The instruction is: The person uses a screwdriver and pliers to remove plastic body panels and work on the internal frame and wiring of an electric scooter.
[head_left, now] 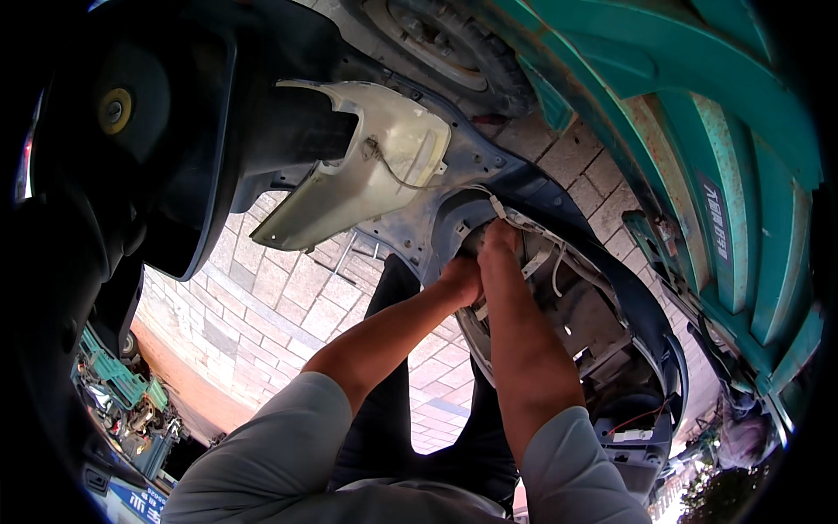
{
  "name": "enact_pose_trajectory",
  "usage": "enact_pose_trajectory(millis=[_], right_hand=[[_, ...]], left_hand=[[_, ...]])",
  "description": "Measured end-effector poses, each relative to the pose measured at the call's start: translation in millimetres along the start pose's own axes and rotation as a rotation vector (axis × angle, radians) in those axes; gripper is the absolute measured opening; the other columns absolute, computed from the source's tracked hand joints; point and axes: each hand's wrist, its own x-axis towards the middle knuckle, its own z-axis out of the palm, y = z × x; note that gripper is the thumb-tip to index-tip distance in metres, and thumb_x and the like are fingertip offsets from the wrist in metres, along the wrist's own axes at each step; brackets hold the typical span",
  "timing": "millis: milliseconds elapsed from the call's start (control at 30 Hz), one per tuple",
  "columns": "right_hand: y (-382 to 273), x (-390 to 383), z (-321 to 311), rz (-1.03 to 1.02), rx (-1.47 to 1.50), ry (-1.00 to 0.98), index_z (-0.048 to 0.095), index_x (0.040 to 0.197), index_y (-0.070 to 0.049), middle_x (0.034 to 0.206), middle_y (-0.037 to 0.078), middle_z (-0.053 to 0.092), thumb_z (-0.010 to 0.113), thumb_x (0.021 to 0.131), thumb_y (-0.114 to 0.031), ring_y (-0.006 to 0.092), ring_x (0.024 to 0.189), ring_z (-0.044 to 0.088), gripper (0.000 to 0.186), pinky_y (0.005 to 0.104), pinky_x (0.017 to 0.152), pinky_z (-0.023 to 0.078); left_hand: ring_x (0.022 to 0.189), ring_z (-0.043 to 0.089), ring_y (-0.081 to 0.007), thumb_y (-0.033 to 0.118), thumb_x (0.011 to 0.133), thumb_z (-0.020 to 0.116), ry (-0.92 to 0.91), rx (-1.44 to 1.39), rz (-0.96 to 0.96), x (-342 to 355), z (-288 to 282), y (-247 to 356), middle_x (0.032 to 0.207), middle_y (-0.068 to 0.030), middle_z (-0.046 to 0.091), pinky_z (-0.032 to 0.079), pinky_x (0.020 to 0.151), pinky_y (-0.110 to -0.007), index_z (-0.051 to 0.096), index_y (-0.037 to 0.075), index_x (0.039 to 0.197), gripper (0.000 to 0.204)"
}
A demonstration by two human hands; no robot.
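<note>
Both of my hands reach into the opened dark blue body of a scooter, at the front of its under-seat bay. My left hand is low against the inner edge, its fingers hidden inside the body. Just beyond and to the right, my right hand bends downward, and its fingers are out of sight too. Directly above the right hand sits a white plug connector. A thin wire runs from there to a cream-coloured body panel, which lies loose on the scooter's footboard. Whatever my fingers touch is hidden.
The black steering column cover with a round lock fills the upper left. On the right stands a green metal cargo bed, with a wheel beyond the footboard. A metal stand is on the brick paving. Loose wires hang inside the bay.
</note>
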Motion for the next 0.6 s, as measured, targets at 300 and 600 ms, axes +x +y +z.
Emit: enact_pose_trajectory(millis=[300,600], right_hand=[[-127.4,-118.6,-43.4,-0.449,-1.447,-0.096,0.068,0.114,-0.02,0.121,0.004,0.07,0.062,0.099,-0.037,0.0225,0.106,0.071,0.023,0.0358,0.08,0.057],[-167.2,-131.9,-64.9,-0.472,-1.509,-0.353,0.076,0.106,-0.015,0.114,0.009,0.074,0.066,0.095,-0.037,0.0252,0.103,0.074,0.027,0.0375,0.079,0.06]], left_hand=[[0.111,0.069,-0.0336,0.028,0.095,0.052,0.044,0.134,0.273,16.1,38.7,-29.8,0.118,-0.0149,0.073,0.055,0.092,-0.044,0.075,0.014,0.111,0.031],[0.107,0.069,-0.0369,0.022,0.089,0.059,0.041,0.066,0.144,-4.8,15.3,-16.2,0.111,-0.0167,0.074,0.056,0.09,-0.046,0.075,0.013,0.104,0.024]])
